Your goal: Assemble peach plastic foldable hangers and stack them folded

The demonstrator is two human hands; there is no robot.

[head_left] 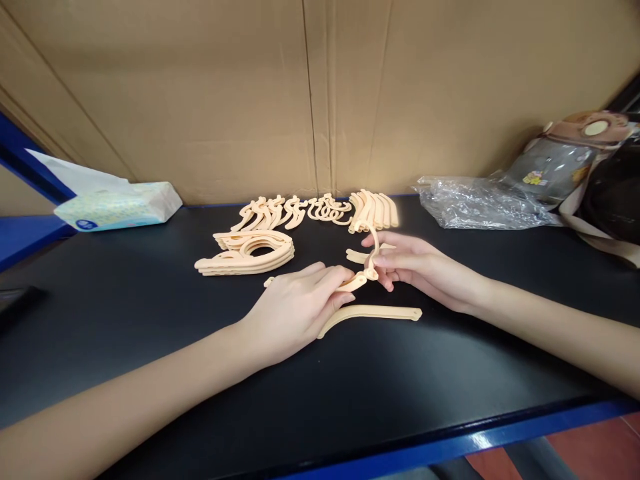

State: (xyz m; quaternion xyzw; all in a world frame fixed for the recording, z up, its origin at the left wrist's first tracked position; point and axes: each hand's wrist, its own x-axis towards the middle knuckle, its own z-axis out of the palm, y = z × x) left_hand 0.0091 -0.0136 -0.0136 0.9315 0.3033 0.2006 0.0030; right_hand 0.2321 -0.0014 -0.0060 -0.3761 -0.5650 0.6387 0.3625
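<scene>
My left hand (300,303) is closed around a beige plastic hanger arm (355,284), most of it hidden under the fingers. In my right hand (420,263) a curved beige hanger hook (375,247) is pinched upright, its lower end touching or almost touching the arm's tip. A loose hanger arm (373,311) lies on the table just in front of my hands. Behind my right fingers another beige piece (357,256) shows partly. To the left sits a stack of folded hangers (245,257).
Loose curved parts (267,212), hooks (327,208) and a row of hanger arms (375,210) lie along the back of the black table (400,387). A tissue pack (120,203) is at left. Clear plastic wrapping (475,203), a bottle (555,160) and a dark bag (615,193) stand right. Cardboard (225,100) rises behind.
</scene>
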